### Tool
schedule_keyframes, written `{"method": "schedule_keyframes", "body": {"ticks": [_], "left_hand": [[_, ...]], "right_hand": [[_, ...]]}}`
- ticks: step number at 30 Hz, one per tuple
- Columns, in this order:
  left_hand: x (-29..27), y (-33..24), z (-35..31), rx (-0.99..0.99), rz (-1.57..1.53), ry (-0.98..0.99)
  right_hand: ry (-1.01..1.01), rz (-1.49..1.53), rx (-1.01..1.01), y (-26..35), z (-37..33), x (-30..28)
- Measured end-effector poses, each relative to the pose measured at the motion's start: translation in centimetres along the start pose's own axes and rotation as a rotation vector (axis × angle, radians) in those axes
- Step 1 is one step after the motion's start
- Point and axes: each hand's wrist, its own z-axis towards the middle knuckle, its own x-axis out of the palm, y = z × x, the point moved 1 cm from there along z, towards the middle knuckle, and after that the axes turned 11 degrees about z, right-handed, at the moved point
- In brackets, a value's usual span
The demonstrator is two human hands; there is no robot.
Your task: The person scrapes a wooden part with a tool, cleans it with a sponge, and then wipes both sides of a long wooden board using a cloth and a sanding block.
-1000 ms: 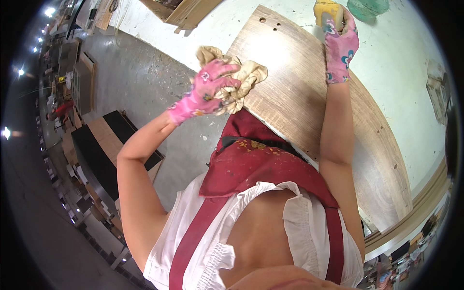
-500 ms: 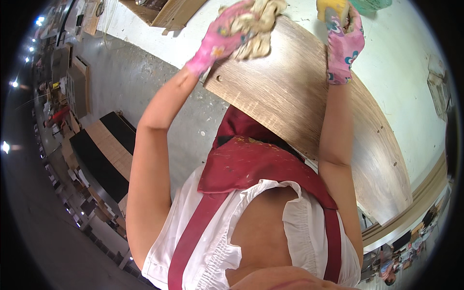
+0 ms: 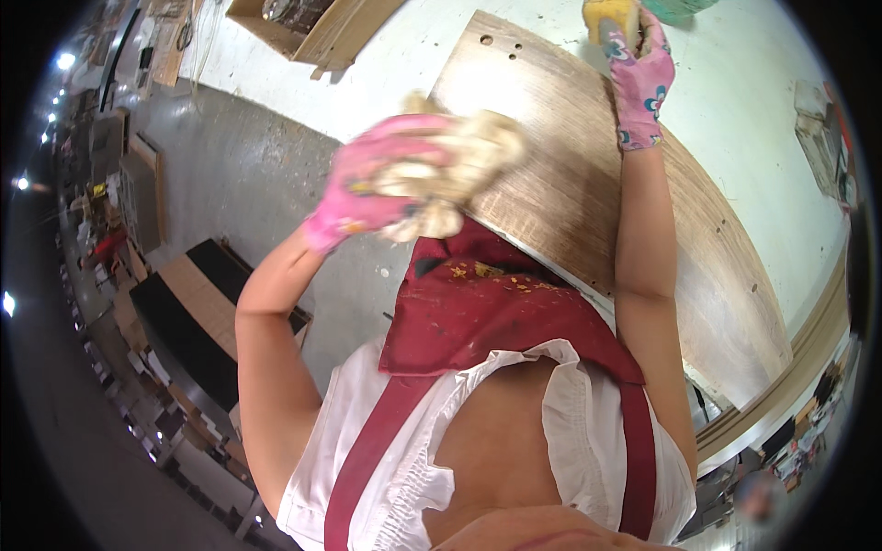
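My left hand (image 3: 372, 179), in a pink flowered glove, is closed around a bunched cream rag (image 3: 478, 151). Hand and rag are smeared by motion at the near left edge of a curved wood-grain board (image 3: 560, 174); whether the rag touches it, I cannot tell. Several small holes dot the board, which lies on a white work surface (image 3: 735, 119). Over the board's far edge, my right hand (image 3: 643, 87) wears a matching glove. Its fingers grip a yellow sponge-like block (image 3: 611, 18), cut off by the top of the picture.
An open cardboard box (image 3: 322, 41) stands at the far left of the work surface. Green translucent plastic (image 3: 691, 7) lies beyond my right hand. A greyish wrapped bundle (image 3: 820, 138) sits at the right. Stacked dark and brown panels (image 3: 202, 308) stand on the floor to the left.
My left hand has drawn the rag back toward me and left, uncovering the board's far left end with its holes. My right hand has shifted slightly left, still gripping the yellow block.
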Motion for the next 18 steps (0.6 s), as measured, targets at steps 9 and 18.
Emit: {"method": "schedule_keyframes", "body": {"ticks": [9,18], "left_hand": [[9.7,5.2,7.7,0.394,0.044,0.397],[9.2,5.1,8.6,0.496,0.156,0.429]], "right_hand": [[0.433,-0.342,0.212,3.9,0.7,2.5],[0.589,-0.463,0.180,7.7,2.1,9.2]]}}
